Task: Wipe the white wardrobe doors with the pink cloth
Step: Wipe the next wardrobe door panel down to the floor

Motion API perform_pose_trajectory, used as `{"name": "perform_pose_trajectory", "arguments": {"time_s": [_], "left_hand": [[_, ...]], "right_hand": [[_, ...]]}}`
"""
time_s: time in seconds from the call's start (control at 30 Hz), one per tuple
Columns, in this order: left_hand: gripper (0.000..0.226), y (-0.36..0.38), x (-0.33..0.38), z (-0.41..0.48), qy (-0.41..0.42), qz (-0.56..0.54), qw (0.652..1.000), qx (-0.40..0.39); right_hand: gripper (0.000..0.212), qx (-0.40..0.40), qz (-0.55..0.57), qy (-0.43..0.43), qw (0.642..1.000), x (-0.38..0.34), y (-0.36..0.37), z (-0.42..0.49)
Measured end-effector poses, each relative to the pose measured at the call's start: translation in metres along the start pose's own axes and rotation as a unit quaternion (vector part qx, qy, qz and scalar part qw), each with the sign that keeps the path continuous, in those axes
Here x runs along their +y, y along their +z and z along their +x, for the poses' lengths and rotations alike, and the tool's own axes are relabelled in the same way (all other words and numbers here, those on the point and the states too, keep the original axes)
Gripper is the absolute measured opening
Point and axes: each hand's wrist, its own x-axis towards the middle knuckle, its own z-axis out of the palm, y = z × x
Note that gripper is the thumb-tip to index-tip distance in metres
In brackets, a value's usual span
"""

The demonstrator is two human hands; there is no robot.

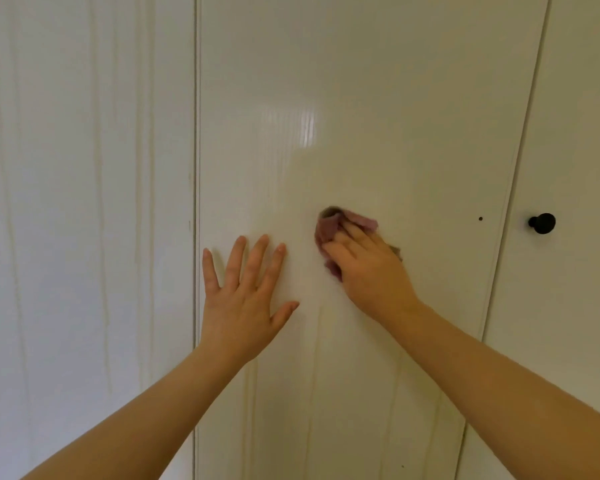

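The pink cloth (328,230) is against the middle wardrobe door (361,98), about at the half of its width, under the right hand (368,271). This hand lies flat over the cloth and presses it to the panel with rather straight fingers. Crumpled parts of the cloth come out above and to the left of the fingers. The thumb is hidden, so I cannot tell if it also pinches the fabric. The left hand (243,299) holds nothing. It rests on the same door with the palm flat and the fingers spread wide, near the door's left edge.

The cloth looks soft, thin and light, and it folds easily. I judge that a flat palm on its middle is the good hold, because the glossy door seems smooth and the cloth can slide or roll up under the fingers. The left door (84,202) shows vertical streaks. On the right door (586,133) there is a black knob (541,223), well apart from the cloth.
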Motion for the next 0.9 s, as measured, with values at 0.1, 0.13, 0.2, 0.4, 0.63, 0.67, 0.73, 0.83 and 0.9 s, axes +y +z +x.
{"name": "perform_pose_trajectory", "arguments": {"time_s": [0.1, 0.13, 0.2, 0.4, 0.63, 0.67, 0.73, 0.83, 0.9], "left_hand": [[0.076, 0.004, 0.002, -0.003, 0.006, 0.002, 1.000, -0.012], [0.077, 0.004, 0.003, -0.004, 0.011, 0.000, 1.000, -0.010], [0.082, 0.004, -0.004, -0.006, 0.027, 0.003, 1.000, -0.008], [0.088, 0.003, -0.047, -0.016, -0.029, 0.007, 1.000, -0.007], [0.101, 0.009, -0.073, -0.023, -0.001, 0.037, 0.998, -0.057], [0.106, 0.009, -0.075, -0.022, 0.008, 0.040, 0.998, -0.054], [0.116, 0.009, -0.077, -0.023, 0.014, 0.039, 0.998, -0.051], [0.123, 0.009, -0.076, -0.022, 0.004, 0.027, 0.998, -0.048], [0.125, 0.008, -0.077, -0.023, 0.009, 0.021, 0.999, -0.047]], "right_hand": [[0.027, 0.034, 0.001, 0.097, 0.995, -0.033, 0.010, 0.003], [0.030, 0.008, -0.011, 0.052, 0.999, -0.048, 0.014, -0.013], [0.031, -0.047, 0.007, -0.075, 0.996, -0.059, 0.014, -0.048], [0.027, 0.033, 0.004, 0.037, 0.999, -0.018, 0.013, 0.028], [0.036, -0.054, 0.058, -0.094, 0.992, -0.086, 0.031, -0.006], [0.032, -0.043, 0.050, -0.115, 0.991, -0.075, 0.029, 0.002], [0.031, -0.003, 0.032, -0.068, 0.997, -0.058, 0.026, 0.033], [0.031, 0.039, 0.035, 0.092, 0.994, -0.067, 0.031, 0.056], [0.036, -0.010, 0.057, 0.037, 0.998, -0.096, 0.039, 0.039]]}}
